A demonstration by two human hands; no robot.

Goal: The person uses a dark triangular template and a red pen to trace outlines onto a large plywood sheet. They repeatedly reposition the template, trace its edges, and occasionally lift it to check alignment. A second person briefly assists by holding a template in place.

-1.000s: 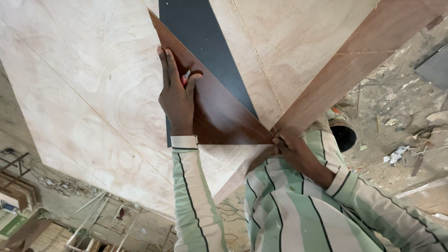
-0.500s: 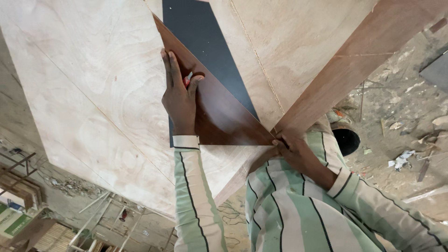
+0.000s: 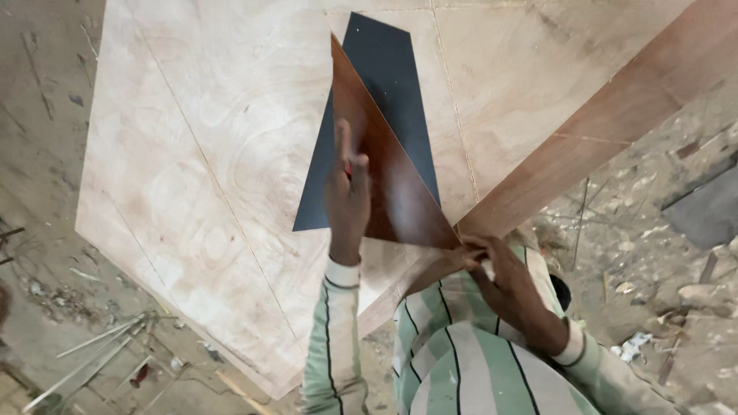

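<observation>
Now both hands [image 3: 347, 196] pinch the brown laminate triangle's [image 3: 396, 192] edges.

No packages, labels, signs or screens anywhere in view.

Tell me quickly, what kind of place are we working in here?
Likely a carpentry workshop or building site: large plywood sheets, a brown laminate triangle under the hands, and wood scraps and debris littering the dusty floor.

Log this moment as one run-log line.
left hand: flat on brown triangular laminate piece, red pencil between fingers | right hand: pinching its near corner | under: dark sheet, plywood board
</observation>
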